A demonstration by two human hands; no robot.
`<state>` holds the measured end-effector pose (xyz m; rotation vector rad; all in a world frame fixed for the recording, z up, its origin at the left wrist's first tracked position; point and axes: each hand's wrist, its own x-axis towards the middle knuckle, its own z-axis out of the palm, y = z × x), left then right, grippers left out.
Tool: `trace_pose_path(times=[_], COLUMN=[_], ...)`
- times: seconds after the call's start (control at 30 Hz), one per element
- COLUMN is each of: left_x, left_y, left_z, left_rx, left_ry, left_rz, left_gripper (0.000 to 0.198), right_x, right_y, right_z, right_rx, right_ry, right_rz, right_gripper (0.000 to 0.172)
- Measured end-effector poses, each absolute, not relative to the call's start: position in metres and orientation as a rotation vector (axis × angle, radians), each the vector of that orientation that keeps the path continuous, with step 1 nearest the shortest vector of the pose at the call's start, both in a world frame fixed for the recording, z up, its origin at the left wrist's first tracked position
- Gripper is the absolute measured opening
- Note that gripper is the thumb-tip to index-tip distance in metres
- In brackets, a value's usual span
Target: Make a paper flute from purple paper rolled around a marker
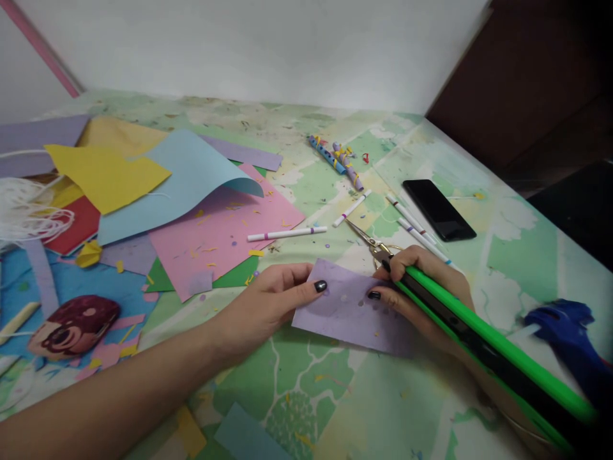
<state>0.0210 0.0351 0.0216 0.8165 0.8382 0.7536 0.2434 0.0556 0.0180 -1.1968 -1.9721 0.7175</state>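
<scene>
1. Purple paper [345, 313], a small piece with little dots on it, is between the two hands, over the desk [517, 236].
2. The left hand [282, 291] pinches its left edge, thumb on top.
3. The right hand [426, 281] grips a long green and black tool [498, 345], and its thumb is on the paper's right side.
4. Just past the right hand are scissors [366, 237], pointing up and left. I can't tell if the hand touches them.
5. White pens [287, 234] lie near, some beside a black phone [439, 209].
6. Farther back are two rolled paper sticks [347, 165], side by side.
7. On the left are pink paper [230, 223], light blue paper [177, 179], white string [29, 211] and a dark red pouch [90, 322].
</scene>
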Motion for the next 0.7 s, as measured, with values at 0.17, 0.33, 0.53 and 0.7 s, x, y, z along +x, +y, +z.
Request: trace_pose_path(times=[0.17,0.33,0.53,0.7], left_x=[0.022,0.022,0.021,0.017], left_y=[0.034,0.034,0.036,0.035], left_z=[0.022,0.020,0.020,0.019], left_rx=[0.789,0.804,0.864,1.104], left_ry=[0.821,0.812,0.868,1.098], left_rz=[0.750,0.745,0.757,0.657], left_gripper=[0.022,0.020,0.021,0.008], right_x=[0.241,0.241,0.246,0.250], right_y=[0.054,0.054,0.058,0.066], right_z=[0.020,0.020,0.020,0.019], right_rx=[-1.232,-1.203,-1.182,-1.110], right_ry=[-1.964,-1.973,-2.001,-2.189], right_rz=[0.726,0.729,0.712,0.716], right_gripper=[0.023,0.024,0.024,0.020])
